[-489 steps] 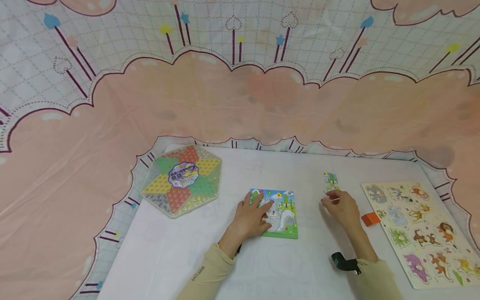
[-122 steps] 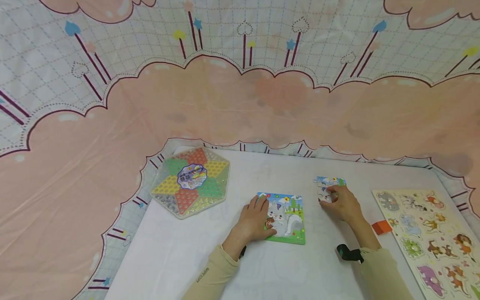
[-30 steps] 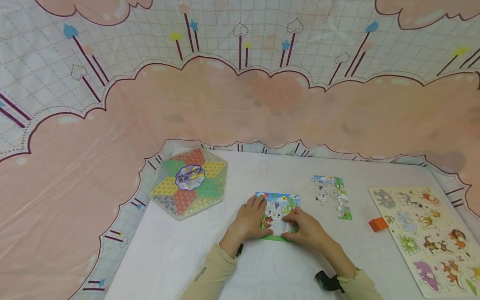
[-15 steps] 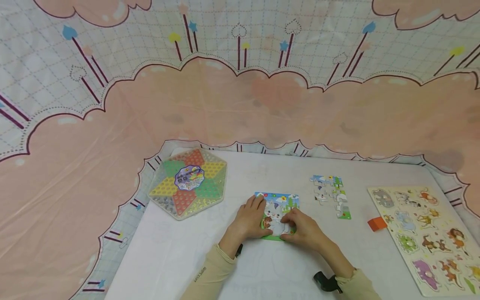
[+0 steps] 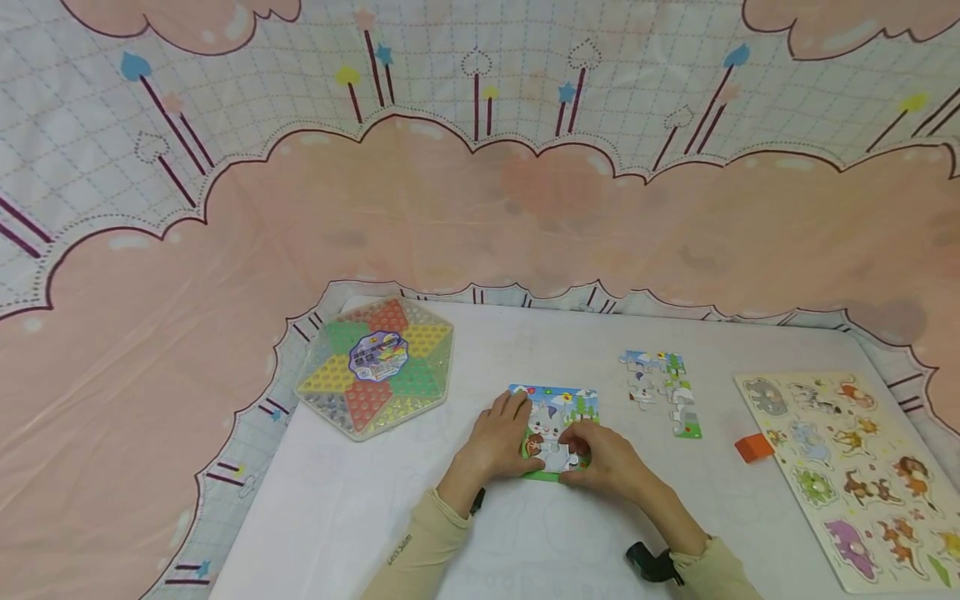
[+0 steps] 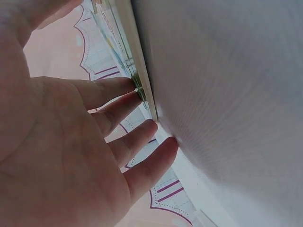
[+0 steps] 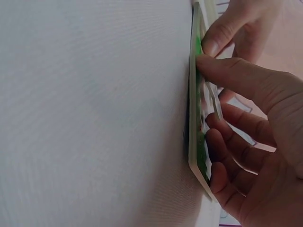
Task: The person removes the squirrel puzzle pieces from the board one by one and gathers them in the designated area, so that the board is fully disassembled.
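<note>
A square jigsaw board (image 5: 544, 477) with a squirrel picture lies flat on the white table. My left hand (image 5: 491, 442) rests along its left side, its fingers extended to the board's edge in the left wrist view. At the lower right of the picture, my right hand (image 5: 611, 462) pinches a grey-white jigsaw piece (image 7: 215, 101) between thumb and fingers. That piece stands tilted up from the board in the right wrist view. The hand hides the board's right-hand part. Several loose jigsaw pieces (image 5: 642, 392) lie in a partly joined group farther right.
A hexagonal Chinese checkers set (image 5: 417, 379) lies at the left back. On the right, a wooden animal peg puzzle (image 5: 813, 483) has an orange block (image 5: 753, 448) at its left edge. Patterned cloth (image 5: 480, 217) hangs behind the table.
The loose group on the right has grown since the oldest frame. My right hand has come from it back to the board, where a piece now tilts up. My left hand stays put.
</note>
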### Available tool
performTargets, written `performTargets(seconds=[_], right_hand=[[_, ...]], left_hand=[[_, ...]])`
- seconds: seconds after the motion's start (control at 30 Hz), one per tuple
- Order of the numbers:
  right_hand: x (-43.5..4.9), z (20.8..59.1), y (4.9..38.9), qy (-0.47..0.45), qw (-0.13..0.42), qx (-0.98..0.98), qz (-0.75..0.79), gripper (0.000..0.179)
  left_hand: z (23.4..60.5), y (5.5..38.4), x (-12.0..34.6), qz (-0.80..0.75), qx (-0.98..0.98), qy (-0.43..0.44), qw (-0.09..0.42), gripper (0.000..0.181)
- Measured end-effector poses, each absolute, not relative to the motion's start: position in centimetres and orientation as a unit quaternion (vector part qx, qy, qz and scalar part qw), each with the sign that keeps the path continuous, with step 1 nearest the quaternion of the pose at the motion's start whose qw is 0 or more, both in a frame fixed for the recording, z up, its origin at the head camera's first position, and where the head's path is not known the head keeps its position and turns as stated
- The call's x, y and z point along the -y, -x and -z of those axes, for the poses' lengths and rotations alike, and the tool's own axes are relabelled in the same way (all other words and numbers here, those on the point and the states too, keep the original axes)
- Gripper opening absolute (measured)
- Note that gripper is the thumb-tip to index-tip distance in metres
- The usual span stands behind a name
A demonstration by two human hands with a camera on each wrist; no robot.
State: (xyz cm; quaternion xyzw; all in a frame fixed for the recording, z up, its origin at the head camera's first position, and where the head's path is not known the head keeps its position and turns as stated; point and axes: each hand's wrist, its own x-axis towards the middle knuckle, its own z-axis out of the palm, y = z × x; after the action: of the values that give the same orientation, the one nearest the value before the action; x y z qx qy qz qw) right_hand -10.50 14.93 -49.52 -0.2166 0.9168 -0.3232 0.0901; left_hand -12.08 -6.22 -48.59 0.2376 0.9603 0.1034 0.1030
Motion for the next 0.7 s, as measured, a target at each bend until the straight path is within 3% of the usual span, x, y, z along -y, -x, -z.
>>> performTargets(seconds=[0.7], right_hand=[[-16.7,48.3,11.3,0.206,0.059,-0.936,0.281,0.037]], left_hand=[[48.7,12.2,6.4,-0.105,-0.958,-0.242,0.113,0.094]])
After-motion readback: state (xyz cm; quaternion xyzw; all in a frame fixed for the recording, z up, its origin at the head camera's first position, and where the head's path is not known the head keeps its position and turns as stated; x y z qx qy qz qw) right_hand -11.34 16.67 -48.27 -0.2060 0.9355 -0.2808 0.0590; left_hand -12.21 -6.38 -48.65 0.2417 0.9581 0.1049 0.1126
